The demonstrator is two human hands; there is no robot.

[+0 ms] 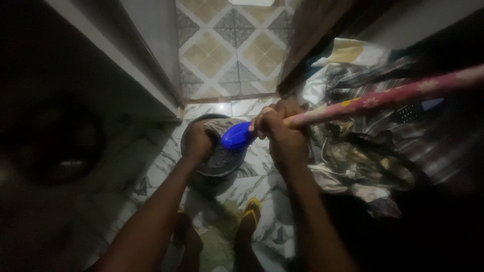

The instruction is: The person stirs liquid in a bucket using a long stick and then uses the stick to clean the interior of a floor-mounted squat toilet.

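My right hand grips a long pink patterned mop handle that runs up to the right edge. The handle ends in a blue plastic mop head socket over a dark round bucket on the marble floor. My left hand is inside the bucket's rim, closed on the pale mop strands beside the blue socket. My feet in yellow sandals stand just below the bucket.
A heap of striped and patterned clothes lies to the right. A doorway with patterned floor tiles opens ahead, framed by a pale wall on the left. The left side is dark.
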